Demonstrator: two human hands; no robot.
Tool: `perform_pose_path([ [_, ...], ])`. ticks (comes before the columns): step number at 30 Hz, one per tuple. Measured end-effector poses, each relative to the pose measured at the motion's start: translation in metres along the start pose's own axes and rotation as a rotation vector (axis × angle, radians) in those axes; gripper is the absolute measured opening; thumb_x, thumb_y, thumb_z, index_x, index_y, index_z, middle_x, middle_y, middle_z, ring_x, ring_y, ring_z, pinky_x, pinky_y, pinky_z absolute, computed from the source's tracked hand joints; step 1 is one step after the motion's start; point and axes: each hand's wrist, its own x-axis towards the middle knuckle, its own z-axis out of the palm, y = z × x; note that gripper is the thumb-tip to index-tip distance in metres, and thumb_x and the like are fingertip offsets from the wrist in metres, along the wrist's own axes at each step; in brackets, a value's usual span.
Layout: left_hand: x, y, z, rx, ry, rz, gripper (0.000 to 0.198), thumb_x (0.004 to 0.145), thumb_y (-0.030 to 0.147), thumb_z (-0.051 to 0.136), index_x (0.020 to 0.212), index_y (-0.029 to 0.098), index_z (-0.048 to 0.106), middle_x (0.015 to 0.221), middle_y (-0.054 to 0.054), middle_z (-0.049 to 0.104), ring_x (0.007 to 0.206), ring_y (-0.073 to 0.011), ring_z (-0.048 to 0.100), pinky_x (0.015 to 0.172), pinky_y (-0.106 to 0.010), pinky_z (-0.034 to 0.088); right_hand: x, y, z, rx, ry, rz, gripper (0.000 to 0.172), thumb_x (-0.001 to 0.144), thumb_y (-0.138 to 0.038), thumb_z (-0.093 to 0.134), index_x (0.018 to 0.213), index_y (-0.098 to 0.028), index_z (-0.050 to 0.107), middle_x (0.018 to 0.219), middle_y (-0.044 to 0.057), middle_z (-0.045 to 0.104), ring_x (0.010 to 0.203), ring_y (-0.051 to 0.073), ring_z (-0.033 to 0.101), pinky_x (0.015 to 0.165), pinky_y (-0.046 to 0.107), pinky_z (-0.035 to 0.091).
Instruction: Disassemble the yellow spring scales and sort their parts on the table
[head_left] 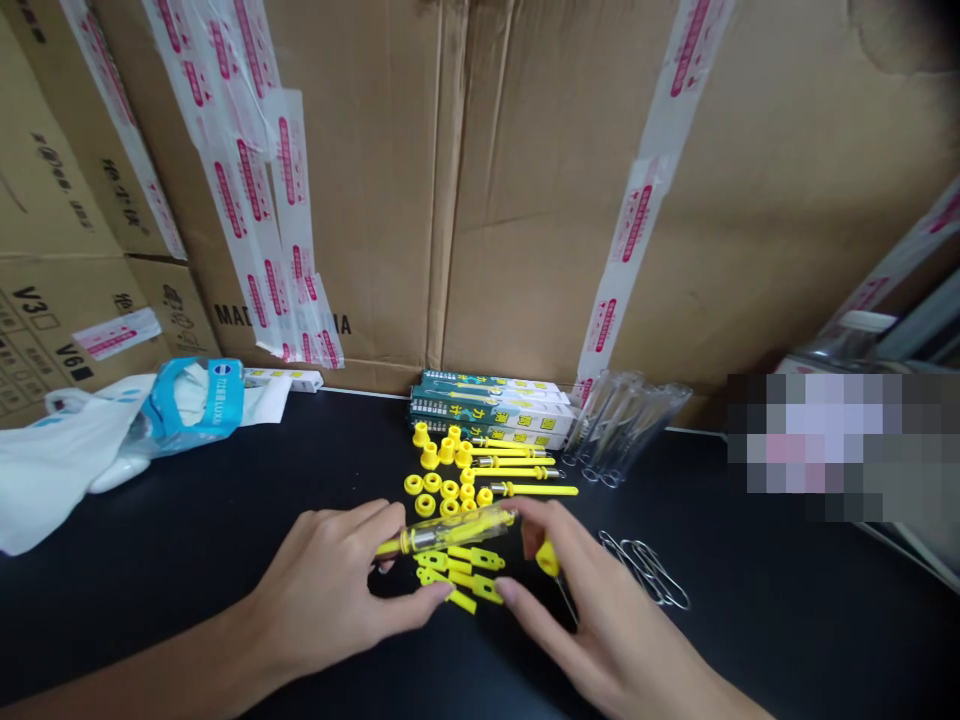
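Observation:
My left hand (337, 565) is closed around one end of a partly built spring scale (450, 530), a clear tube with yellow parts and a silvery section inside. The tube lies nearly level, its right end tilted slightly up. My right hand (581, 595) has its index finger at that right end, thumb apart. Within its curled fingers sits a yellow cap (550, 558) with a thin metal wire below it; the grip is partly hidden. Under the tube lie several flat yellow strips (476, 582). Just beyond are yellow rings (424, 504) and flanged yellow caps (429, 456).
Yellow rods with springs (532, 490) lie behind the rings, before stacked small boxes (495, 415). Clear tubes (622, 430) lean at the right of them. Metal hooks (645, 570) lie right of my hand. A tissue pack (199, 400) is at left; cardboard (525, 200) walls the back.

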Motion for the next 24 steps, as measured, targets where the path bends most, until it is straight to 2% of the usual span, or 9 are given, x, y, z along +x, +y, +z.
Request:
perform_pose_path([
  [2,-0.001,-0.004,0.000,0.005,0.020,0.003,0.029,0.083,0.042,0.062,0.067,0.021,0.050,0.060,0.007,0.055,0.048,-0.0104,0.054,0.048,-0.024,0.034,-0.001,0.001,-0.006,0.158,0.047,0.090,0.030,0.097,-0.028,0.045,0.127,-0.025,0.039,0.108,0.007,0.062,0.092,0.020,0.064,0.079,0.034,0.056],
  [5,-0.002,-0.008,0.001,0.018,0.065,0.031,0.029,0.087,0.040,0.059,0.066,0.021,0.049,0.058,0.008,0.053,0.046,-0.0092,0.052,0.046,-0.023,0.033,-0.002,0.004,-0.011,0.380,0.079,0.183,0.020,0.100,-0.026,0.038,0.120,-0.030,0.043,0.109,0.005,0.061,0.090,0.018,0.062,0.075,0.031,0.054],
  [11,-0.001,-0.006,0.001,0.039,0.114,0.098,0.030,0.091,0.034,0.054,0.065,0.021,0.046,0.054,0.008,0.048,0.041,-0.0079,0.048,0.044,-0.022,0.033,-0.001,0.004,-0.006,0.722,0.102,0.204,0.022,0.102,-0.030,0.043,0.123,-0.036,0.041,0.119,0.003,0.062,0.090,0.015,0.060,0.076,0.026,0.054],
  [15,-0.002,-0.005,-0.001,0.040,0.147,0.119,0.031,0.092,0.035,0.053,0.066,0.021,0.046,0.053,0.008,0.048,0.041,-0.0079,0.047,0.043,-0.022,0.033,0.000,0.007,-0.007,0.637,0.121,0.258,0.018,0.100,-0.034,0.048,0.118,-0.032,0.048,0.114,0.005,0.063,0.086,0.016,0.062,0.073,0.028,0.055],
  [20,-0.003,-0.005,-0.002,0.042,0.161,0.135,0.032,0.093,0.034,0.052,0.064,0.021,0.045,0.052,0.008,0.046,0.039,-0.0074,0.046,0.042,-0.021,0.033,0.005,0.025,-0.016,0.383,0.278,0.194,0.023,0.099,-0.032,0.050,0.119,-0.028,0.060,0.111,0.007,0.058,0.081,0.016,0.061,0.068,0.027,0.054],
  [24,-0.004,-0.003,0.000,0.023,0.169,0.150,0.030,0.090,0.032,0.055,0.064,0.021,0.046,0.051,0.009,0.048,0.039,-0.0070,0.046,0.041,-0.022,0.031,0.008,0.040,-0.020,0.270,0.302,0.218,0.029,0.098,-0.034,0.052,0.126,-0.028,0.058,0.111,0.007,0.063,0.093,0.019,0.065,0.078,0.032,0.056],
])
